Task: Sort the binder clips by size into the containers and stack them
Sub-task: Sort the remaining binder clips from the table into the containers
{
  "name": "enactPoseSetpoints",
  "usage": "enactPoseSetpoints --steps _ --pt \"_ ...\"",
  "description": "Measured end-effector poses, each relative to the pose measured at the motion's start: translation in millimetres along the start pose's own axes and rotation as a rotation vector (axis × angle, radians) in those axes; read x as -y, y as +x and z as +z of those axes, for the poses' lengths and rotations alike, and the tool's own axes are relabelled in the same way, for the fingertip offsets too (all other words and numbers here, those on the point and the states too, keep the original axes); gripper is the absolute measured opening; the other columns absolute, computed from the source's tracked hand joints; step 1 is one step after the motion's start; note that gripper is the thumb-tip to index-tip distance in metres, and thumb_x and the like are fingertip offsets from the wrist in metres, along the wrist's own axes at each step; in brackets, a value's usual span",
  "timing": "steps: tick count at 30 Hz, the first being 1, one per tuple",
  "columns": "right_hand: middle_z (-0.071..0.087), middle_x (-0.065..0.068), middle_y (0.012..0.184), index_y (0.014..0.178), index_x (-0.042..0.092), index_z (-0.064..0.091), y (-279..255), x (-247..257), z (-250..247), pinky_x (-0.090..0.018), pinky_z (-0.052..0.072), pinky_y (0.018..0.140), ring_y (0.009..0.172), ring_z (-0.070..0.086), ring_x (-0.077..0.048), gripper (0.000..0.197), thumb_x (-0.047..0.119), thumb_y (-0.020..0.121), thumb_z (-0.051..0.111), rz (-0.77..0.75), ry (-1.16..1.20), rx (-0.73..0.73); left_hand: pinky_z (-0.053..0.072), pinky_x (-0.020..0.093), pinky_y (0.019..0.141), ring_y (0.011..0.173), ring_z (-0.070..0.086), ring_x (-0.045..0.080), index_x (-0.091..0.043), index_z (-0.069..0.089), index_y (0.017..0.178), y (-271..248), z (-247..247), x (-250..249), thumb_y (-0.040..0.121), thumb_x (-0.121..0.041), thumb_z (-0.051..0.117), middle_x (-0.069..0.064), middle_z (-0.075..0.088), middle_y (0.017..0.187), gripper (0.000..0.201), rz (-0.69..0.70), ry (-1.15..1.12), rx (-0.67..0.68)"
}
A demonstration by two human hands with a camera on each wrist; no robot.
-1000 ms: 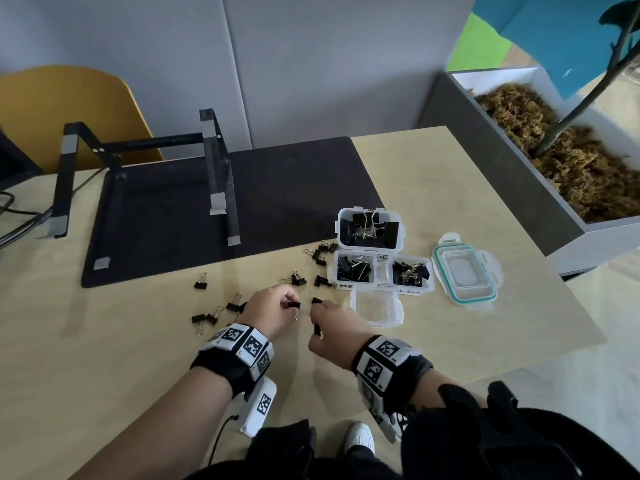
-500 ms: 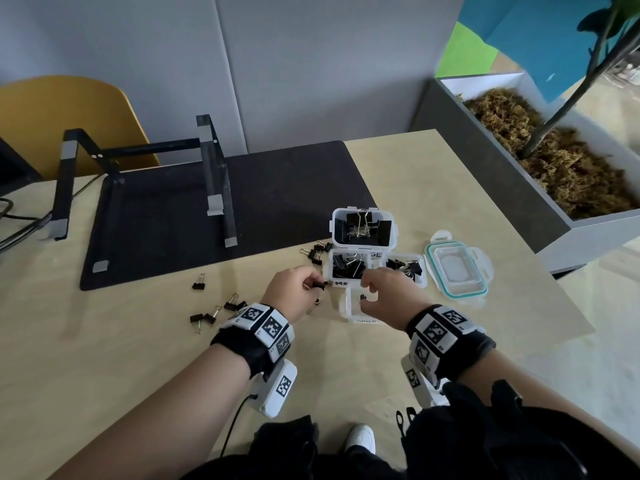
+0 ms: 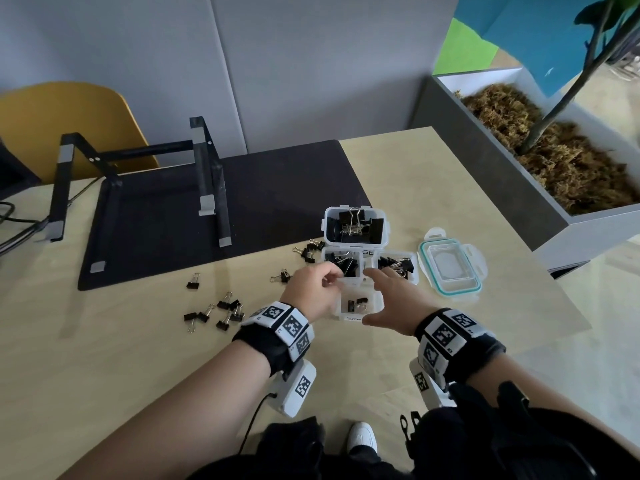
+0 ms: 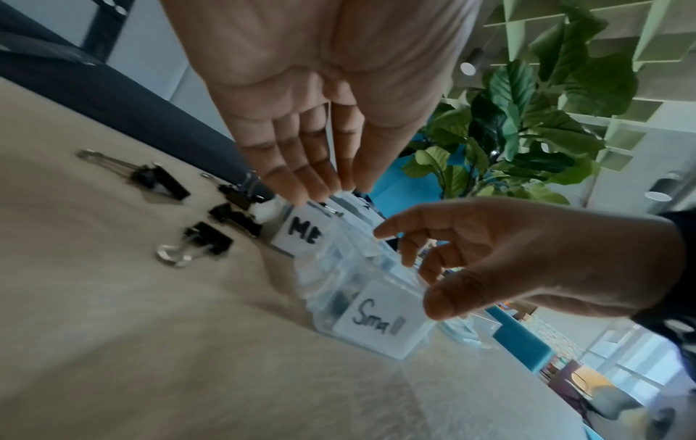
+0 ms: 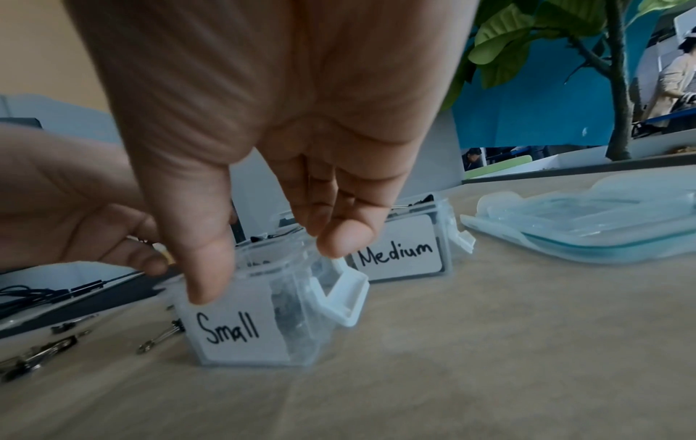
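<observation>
A clear container labelled "Small" (image 3: 360, 304) (image 5: 233, 330) sits on the table with two little black clips in it. My right hand (image 3: 369, 296) (image 5: 263, 268) holds it, thumb on the labelled front wall, fingers arched over the far rim. My left hand (image 3: 330, 278) (image 4: 331, 187) hovers at its left rim, fingers straight, nothing seen between them. Behind stand two "Medium" containers (image 3: 343, 265) (image 5: 399, 256) and a taller large one (image 3: 355, 225), all holding clips. Loose binder clips (image 3: 214, 311) lie to the left, with others (image 3: 308, 251) by the mat.
A teal-rimmed lid (image 3: 450, 268) lies right of the containers. A black mat (image 3: 166, 237) with a laptop stand (image 3: 207, 181) fills the back left. A grey planter (image 3: 519, 168) borders the table's right edge. A yellow chair (image 3: 69, 123) stands behind.
Both hands moved from the loose clips to the small container. The clips they pinched are gone from their fingers, and two clips now lie in that container. The right hand spread over it.
</observation>
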State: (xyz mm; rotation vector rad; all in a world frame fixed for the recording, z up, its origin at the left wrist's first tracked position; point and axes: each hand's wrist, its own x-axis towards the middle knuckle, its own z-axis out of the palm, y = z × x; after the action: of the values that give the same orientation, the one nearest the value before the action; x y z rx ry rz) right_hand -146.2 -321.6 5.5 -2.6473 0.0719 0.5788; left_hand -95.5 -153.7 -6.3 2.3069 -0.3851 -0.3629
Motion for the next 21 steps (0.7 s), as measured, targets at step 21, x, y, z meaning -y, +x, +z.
enactPoseSetpoints --steps 21 --pt "0.04 0.0 0.136 0.141 0.017 0.036 4 0 2 -0.027 0.046 0.088 0.109 0.055 -0.018 0.079 0.036 0.075 0.075 0.023 0.07 0.016 0.046 0.028 0.064 0.076 0.061 0.021 -0.01 0.064 0.077 2 4 45 0.077 -0.008 0.054 0.002 0.064 0.078 0.01 -0.138 0.282 0.047"
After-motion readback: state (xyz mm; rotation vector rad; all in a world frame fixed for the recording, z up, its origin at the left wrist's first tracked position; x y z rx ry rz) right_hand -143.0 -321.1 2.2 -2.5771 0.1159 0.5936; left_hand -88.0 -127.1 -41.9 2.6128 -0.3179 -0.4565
